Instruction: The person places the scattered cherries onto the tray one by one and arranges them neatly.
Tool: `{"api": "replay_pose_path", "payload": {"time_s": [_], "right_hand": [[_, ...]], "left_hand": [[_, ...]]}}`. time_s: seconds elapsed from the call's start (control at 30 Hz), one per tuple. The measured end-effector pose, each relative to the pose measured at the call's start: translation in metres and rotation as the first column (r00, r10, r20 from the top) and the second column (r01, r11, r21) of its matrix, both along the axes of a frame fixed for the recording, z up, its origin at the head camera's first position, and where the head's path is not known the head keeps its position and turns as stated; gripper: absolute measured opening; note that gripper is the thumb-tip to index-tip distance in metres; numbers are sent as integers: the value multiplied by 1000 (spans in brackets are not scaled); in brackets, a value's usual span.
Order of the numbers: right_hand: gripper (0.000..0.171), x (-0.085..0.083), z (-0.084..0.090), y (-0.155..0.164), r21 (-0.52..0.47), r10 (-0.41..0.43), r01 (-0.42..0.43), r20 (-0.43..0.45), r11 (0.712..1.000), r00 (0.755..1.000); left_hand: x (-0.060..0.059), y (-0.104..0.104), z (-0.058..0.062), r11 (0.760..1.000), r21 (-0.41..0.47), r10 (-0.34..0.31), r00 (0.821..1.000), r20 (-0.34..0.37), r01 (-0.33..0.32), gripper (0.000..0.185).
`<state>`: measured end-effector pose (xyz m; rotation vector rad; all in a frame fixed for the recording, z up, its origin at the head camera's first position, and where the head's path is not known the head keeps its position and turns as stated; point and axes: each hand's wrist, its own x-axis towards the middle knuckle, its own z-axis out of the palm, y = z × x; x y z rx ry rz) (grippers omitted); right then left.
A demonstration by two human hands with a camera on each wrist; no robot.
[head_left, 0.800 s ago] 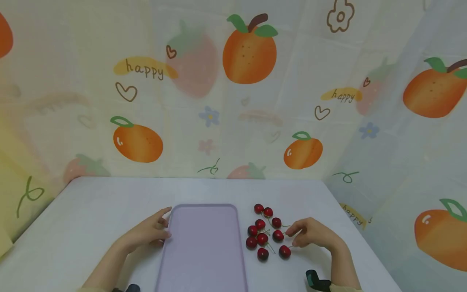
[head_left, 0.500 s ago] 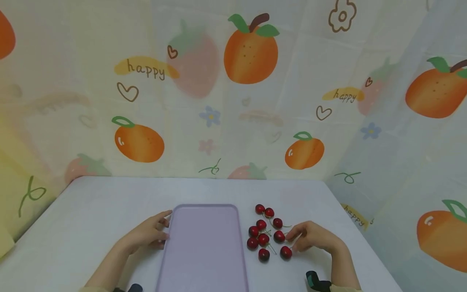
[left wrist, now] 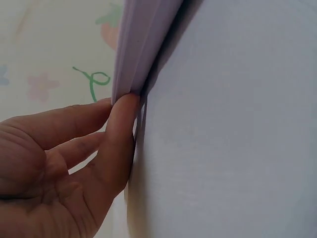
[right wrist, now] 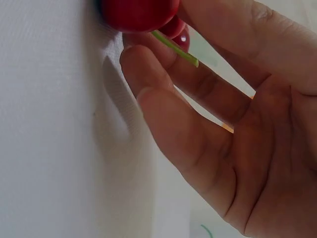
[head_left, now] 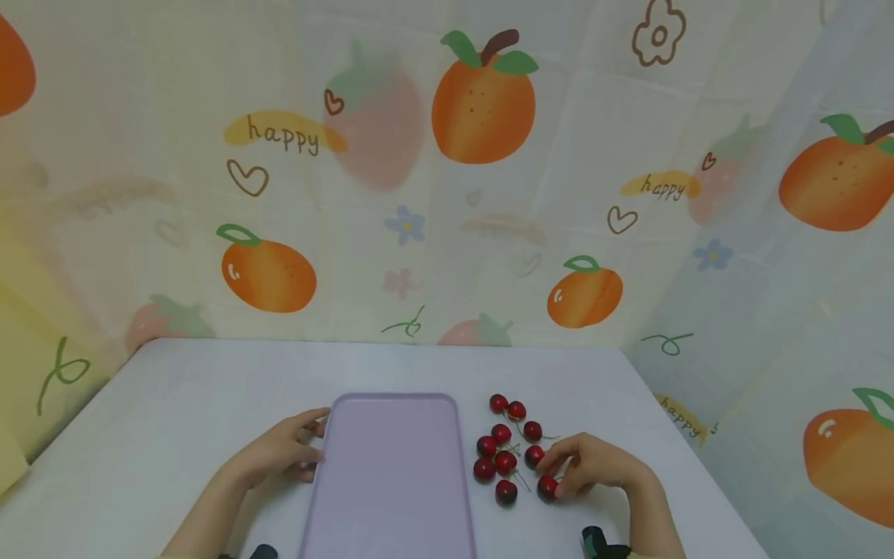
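A shallow lilac tray (head_left: pixel 391 481) lies on the table. My left hand (head_left: pixel 279 452) rests at its left edge; in the left wrist view the thumb and fingertips touch the side wall of the tray (left wrist: pixel 141 47). To the tray's right lie several dark red cherries (head_left: pixel 506 463) with green stems. My right hand (head_left: pixel 594 466) is bent low over the rightmost ones, its fingertips right at the nearest cherry (head_left: pixel 547 487). Seen from the right wrist, that cherry (right wrist: pixel 141 12) and its stem (right wrist: pixel 177 48) sit just beyond the spread, loosely bent fingers.
The white table (head_left: pixel 209 380) reaches back to a hanging cloth (head_left: pixel 391 78) printed with oranges, strawberries and lettering. Two more cherries (head_left: pixel 498 403) lie at the far end of the group. A dark wrist strap (head_left: pixel 602 543) shows on the right forearm.
My right hand has come slightly down and left, so its fingers now overlap the two nearest cherries. The left hand stays at the tray's edge.
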<state>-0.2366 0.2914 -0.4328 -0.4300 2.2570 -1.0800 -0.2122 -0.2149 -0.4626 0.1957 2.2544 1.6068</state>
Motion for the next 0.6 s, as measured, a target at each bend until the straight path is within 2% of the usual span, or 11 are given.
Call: {"api": "replay_pose_path", "payload": {"time_s": [0.3, 0.6], "right_hand": [[27, 1, -1, -5, 29, -5, 5, 13, 1000, 1000], [24, 2, -1, -9, 69, -14, 14, 0, 998, 1000]], "left_hand": [[-7, 3, 1, 997, -52, 53, 998, 27, -51, 90], [-12, 4, 3, 995, -79, 63, 997, 46, -60, 93]]}}
